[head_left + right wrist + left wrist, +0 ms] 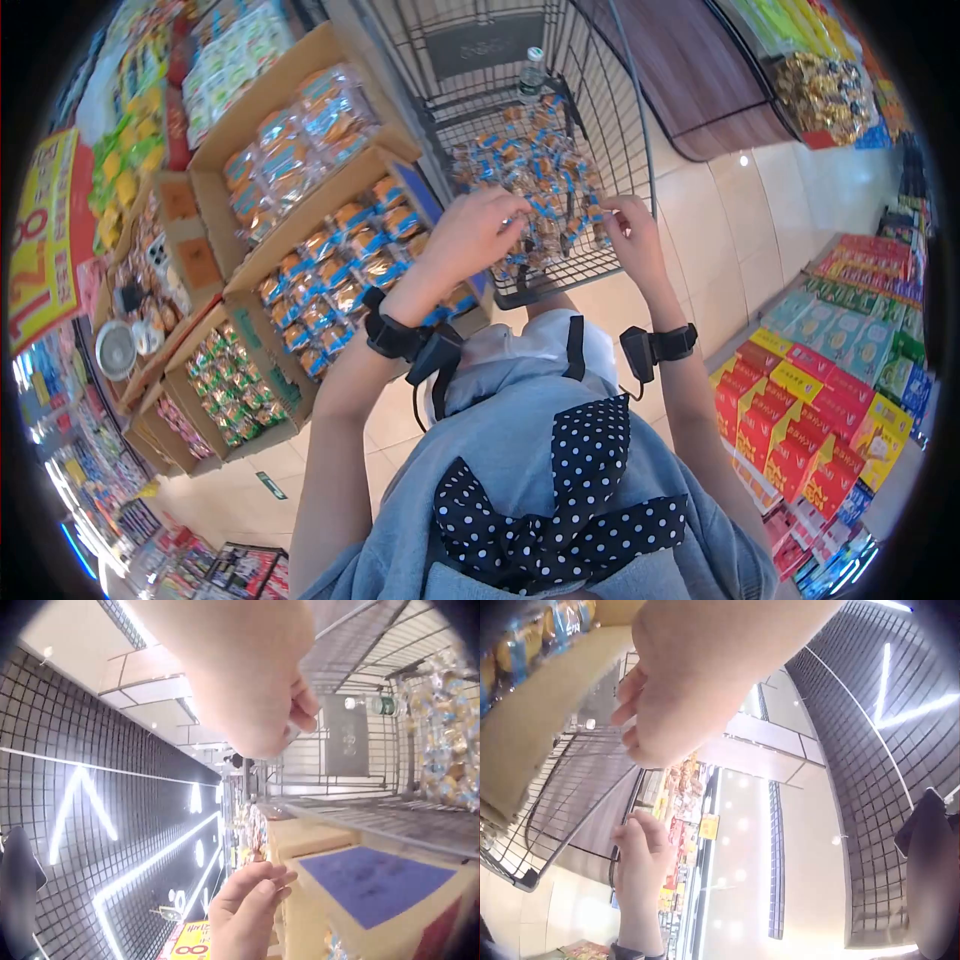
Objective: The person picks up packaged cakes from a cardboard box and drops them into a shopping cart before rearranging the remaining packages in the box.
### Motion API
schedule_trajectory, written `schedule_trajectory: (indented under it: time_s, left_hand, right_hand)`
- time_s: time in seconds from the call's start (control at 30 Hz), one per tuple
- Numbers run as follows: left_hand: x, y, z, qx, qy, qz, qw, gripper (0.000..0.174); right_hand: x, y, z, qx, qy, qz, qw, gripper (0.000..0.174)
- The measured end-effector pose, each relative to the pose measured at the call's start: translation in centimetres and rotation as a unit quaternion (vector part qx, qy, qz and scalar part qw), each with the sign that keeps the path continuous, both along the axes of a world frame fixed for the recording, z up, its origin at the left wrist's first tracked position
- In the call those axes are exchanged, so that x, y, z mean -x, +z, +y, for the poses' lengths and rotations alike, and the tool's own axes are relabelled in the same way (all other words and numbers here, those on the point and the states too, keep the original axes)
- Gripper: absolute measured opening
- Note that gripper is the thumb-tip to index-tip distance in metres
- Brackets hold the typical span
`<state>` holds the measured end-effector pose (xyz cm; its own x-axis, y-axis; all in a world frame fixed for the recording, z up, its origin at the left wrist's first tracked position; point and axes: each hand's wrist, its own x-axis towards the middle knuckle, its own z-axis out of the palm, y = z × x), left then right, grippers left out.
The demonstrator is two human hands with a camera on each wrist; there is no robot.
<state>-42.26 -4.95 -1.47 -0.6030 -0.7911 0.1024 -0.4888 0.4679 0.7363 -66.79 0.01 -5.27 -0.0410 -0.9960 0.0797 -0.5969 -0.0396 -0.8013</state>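
In the head view, a shopping cart (560,285) holds a loose heap of small clear-wrapped snacks (530,155) with blue labels. My left hand (478,232) hovers over the cart's near left side, fingers loosely bent. At the near right side is my right hand (634,238), its bent fingertips close to the wrapped snacks. Nothing shows between the fingers of the left hand (246,907) in the right wrist view. The left wrist view shows the right hand (639,844) with loosely curled fingers and nothing in them. A clear bottle (531,75) stands in the cart's far end.
Left of the cart, cardboard boxes (290,255) hold rows of wrapped snacks. A yellow and red price sign (45,240) is at far left. Colourful packages (790,420) are stacked on the right. A brown display stand (700,75) rises beyond the cart, over a tiled floor (735,215).
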Motion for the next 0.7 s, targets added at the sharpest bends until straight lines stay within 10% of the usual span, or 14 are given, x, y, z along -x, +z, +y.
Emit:
schedule_trajectory:
  time_s: [0.33, 0.7]
  left_hand:
    - [9.6, -8.9, -9.7, -0.167, -0.057, -0.161, 0.971, 0.029]
    - [12.0, -22.5, -4.4, -0.409, 0.054, -0.154, 0.898, 0.027]
  right_hand:
    - [7.9, -12.2, -1.9, -0.261, -0.056, -0.035, 0.963, 0.030]
    - [8.3, -23.1, -5.8, -0.322, 0.078, 0.009, 0.944, 0.058]
